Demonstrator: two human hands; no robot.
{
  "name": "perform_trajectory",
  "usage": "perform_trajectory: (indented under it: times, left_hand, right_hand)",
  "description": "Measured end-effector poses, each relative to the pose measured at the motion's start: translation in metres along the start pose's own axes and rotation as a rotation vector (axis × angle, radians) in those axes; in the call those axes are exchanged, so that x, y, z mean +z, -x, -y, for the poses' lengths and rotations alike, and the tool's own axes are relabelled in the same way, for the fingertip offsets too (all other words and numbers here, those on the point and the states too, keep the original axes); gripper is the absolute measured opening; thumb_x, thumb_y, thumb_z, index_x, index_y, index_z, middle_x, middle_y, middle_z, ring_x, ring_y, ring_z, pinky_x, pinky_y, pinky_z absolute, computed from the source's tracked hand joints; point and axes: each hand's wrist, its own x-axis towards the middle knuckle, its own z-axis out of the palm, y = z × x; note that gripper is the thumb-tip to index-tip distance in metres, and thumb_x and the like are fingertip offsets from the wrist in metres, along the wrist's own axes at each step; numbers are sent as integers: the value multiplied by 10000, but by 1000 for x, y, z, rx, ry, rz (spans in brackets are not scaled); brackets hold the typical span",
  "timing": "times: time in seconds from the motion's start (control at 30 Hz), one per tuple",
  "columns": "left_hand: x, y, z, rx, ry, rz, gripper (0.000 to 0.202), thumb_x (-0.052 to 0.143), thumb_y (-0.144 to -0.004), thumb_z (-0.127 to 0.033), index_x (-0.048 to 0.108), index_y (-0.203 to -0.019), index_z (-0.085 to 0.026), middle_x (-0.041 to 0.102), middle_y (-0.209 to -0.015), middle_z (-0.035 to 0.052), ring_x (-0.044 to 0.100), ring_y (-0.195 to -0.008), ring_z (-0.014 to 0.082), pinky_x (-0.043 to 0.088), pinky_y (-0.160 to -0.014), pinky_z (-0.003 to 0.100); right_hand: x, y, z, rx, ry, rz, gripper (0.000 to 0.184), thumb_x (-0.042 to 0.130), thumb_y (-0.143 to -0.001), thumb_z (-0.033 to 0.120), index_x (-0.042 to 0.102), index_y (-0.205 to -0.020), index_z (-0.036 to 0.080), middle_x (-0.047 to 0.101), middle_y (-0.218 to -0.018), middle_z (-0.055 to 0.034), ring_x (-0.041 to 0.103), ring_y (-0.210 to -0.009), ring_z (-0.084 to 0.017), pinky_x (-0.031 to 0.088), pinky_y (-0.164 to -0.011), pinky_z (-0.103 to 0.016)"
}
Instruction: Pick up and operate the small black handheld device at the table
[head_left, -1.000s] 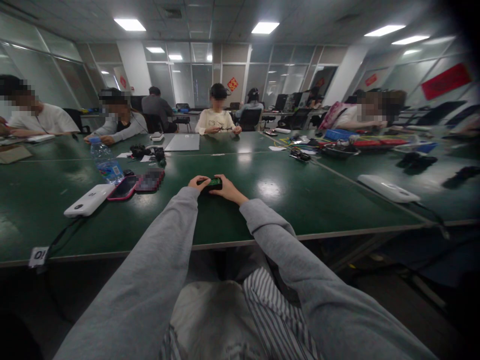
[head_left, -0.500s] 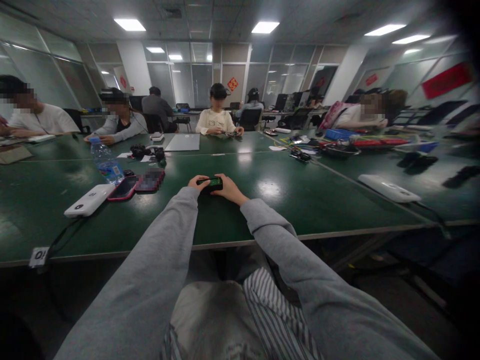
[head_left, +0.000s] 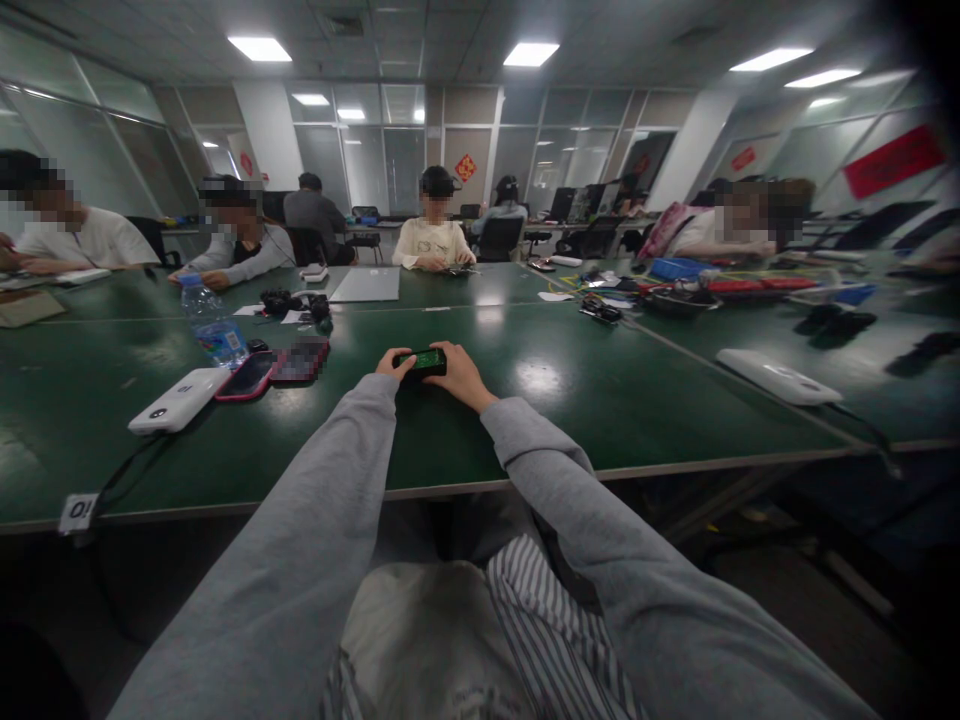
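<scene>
Just beyond the near edge of the table, a small black box (head_left: 430,362) with a green, circuit-like upper face rests between my hands. My left hand (head_left: 392,364) grips its left end, the thumb lying against the top edge. At the other end, my right hand (head_left: 459,376) has its fingers wrapped around the right side. The fingers behind the box are mostly hidden. I cannot tell whether the box touches the tabletop or is held slightly above it.
On the green table (head_left: 600,410), a white power bank (head_left: 180,400), pink-edged phone (head_left: 247,376) and water bottle (head_left: 214,325) stand to the left. Another white power bank (head_left: 776,376) lies right. A blue tray (head_left: 679,268) and cables are farther back. Several people sit around.
My left thumb has drawn back to the left, and more of the green face shows. The right hand has barely shifted. Across the table, a person's hands have moved closer together.
</scene>
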Motion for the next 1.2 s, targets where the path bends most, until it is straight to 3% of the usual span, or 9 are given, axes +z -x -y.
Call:
perform_trajectory:
  times: [0.9, 1.2]
  left_hand:
    - [0, -6, 9, 13, -134, 34, 311, 585, -738, -347, 588, -998, -177, 600, -1027, 72, 543, -969, 187, 402, -895, 327]
    - [-1, -1, 1, 4, -129, 25, 269, 589, -738, -333, 599, -970, -198, 606, -1007, 49, 542, -971, 182, 391, -908, 327]
  right_hand:
    - [2, 1, -1, -62, 16, -40, 636, 732, -623, 351, 445, -1164, 177, 522, -1087, -77, 462, -991, -230, 403, -863, -393]
    - [1, 1, 1, -53, 7, -30, 621, 722, -632, 353, 445, -1163, 188, 520, -1084, -75, 465, -995, -231, 404, -853, -394]
